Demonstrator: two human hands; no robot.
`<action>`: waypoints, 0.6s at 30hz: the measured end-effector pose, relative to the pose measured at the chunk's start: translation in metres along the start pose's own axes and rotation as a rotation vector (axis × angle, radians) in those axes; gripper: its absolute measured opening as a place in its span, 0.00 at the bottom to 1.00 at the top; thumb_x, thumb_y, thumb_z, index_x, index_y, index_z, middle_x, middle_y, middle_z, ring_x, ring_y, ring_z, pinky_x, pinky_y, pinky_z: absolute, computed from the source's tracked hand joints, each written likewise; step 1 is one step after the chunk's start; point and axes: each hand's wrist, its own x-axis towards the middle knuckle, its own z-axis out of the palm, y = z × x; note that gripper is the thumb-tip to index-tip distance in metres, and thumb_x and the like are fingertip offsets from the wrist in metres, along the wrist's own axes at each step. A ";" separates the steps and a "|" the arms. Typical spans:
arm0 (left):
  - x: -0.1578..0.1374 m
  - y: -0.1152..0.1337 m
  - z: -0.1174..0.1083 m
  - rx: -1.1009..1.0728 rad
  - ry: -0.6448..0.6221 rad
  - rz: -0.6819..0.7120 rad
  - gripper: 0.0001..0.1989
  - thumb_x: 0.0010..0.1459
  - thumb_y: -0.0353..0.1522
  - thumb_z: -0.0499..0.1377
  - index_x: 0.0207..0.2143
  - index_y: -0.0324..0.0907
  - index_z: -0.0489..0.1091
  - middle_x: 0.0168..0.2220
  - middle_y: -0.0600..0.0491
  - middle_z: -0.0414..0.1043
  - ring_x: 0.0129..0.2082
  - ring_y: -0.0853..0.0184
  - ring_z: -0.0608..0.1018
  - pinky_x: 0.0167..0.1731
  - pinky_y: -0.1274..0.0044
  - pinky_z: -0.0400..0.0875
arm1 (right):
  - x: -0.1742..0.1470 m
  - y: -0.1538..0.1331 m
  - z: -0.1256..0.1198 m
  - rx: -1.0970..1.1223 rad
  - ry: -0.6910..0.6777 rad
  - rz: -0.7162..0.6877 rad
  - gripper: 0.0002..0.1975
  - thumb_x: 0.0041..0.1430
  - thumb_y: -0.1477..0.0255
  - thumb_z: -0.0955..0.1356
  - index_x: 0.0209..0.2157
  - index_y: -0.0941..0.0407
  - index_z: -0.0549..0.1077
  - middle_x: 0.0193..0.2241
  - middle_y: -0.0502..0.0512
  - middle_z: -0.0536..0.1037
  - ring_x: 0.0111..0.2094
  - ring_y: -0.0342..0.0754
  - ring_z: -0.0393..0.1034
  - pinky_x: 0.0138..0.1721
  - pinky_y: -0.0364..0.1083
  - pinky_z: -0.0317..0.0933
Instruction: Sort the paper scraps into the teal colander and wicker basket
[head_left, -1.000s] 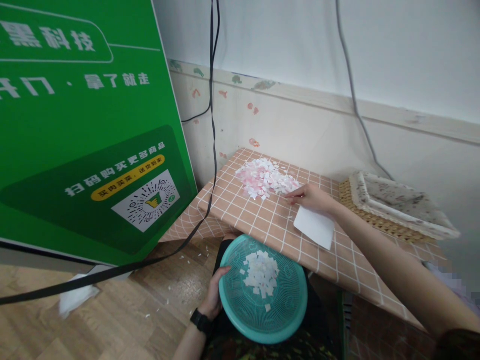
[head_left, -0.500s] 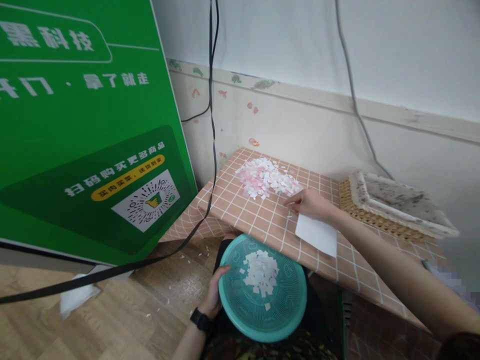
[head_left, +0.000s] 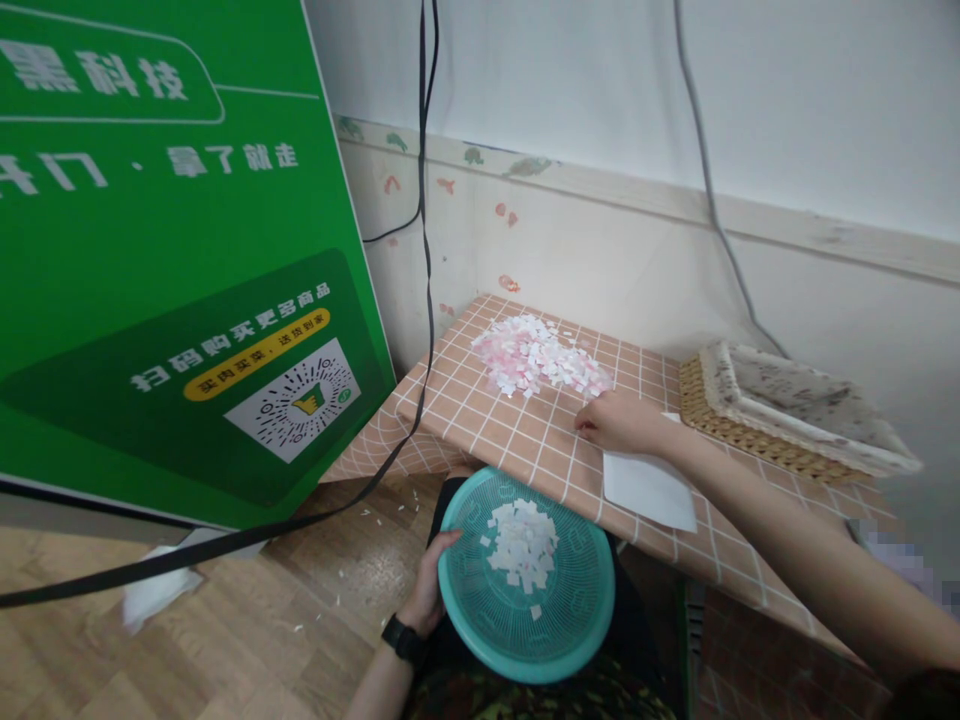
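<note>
Paper squares (head_left: pixel 523 545) lie in the teal colander (head_left: pixel 525 663), whose rim the left hand (head_left: pixel 429 582) grips; the right hand (head_left: pixel 613 422), well apart, curls over checked tablecloth (head_left: pixel 465 402) beside pink-and-white paper scraps (head_left: pixel 532 355), its hold unclear, near 1 fabric-lined wicker basket (head_left: pixel 750 425).

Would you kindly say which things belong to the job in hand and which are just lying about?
Apparently in use: teal basket in left hand; paper scraps; white sheet by right hand.
Apparently lying about: wicker basket; white item on floor.
</note>
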 end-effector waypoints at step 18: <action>0.002 -0.001 -0.003 -0.011 -0.030 0.004 0.14 0.50 0.37 0.60 0.34 0.34 0.74 0.29 0.47 0.78 0.29 0.61 0.77 0.37 0.70 0.70 | 0.004 0.014 -0.002 0.554 0.084 0.044 0.08 0.57 0.75 0.59 0.32 0.55 0.68 0.29 0.53 0.77 0.32 0.45 0.69 0.36 0.45 0.60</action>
